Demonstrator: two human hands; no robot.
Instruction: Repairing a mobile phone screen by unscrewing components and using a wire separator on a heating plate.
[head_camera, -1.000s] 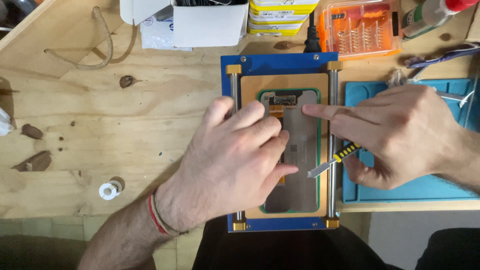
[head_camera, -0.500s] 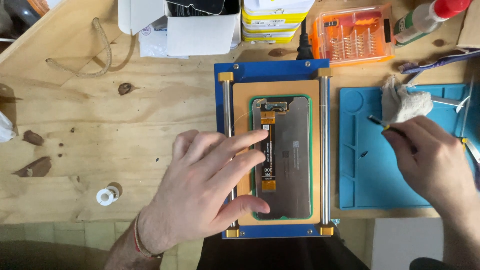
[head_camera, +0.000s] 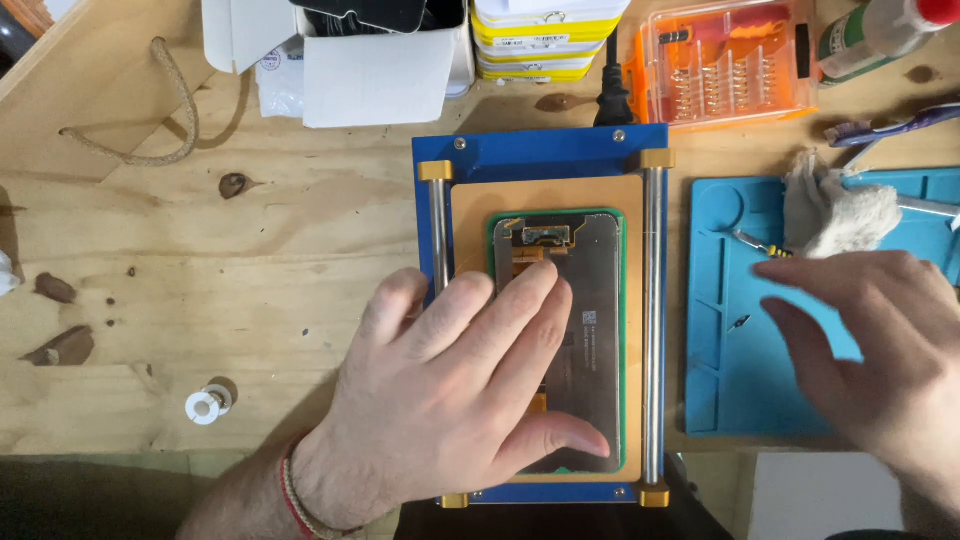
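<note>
A dark phone screen panel (head_camera: 590, 300) in a green frame lies back side up on an orange pad of a blue fixture (head_camera: 540, 155) with two metal rails. My left hand (head_camera: 450, 400) lies flat on the panel's lower left, fingers spread, thumb near its bottom edge. Over the blue silicone work mat (head_camera: 730, 380) hovers my right hand (head_camera: 880, 350), fingers apart and holding nothing. A small screwdriver (head_camera: 752, 242) rests on the mat just above its fingers, next to a white cloth (head_camera: 840, 215).
An orange bit case (head_camera: 725, 65) and a power cord plug (head_camera: 612, 100) sit behind the fixture. White and yellow boxes (head_camera: 390, 60) stand at the back. A small white spool (head_camera: 205, 405) lies at the left on the wooden bench. A bottle (head_camera: 875, 30) stands far right.
My right hand left the panel with the screwdriver, moved right over the mat and set the tool down; it is now empty. My left hand stays pressed on the panel.
</note>
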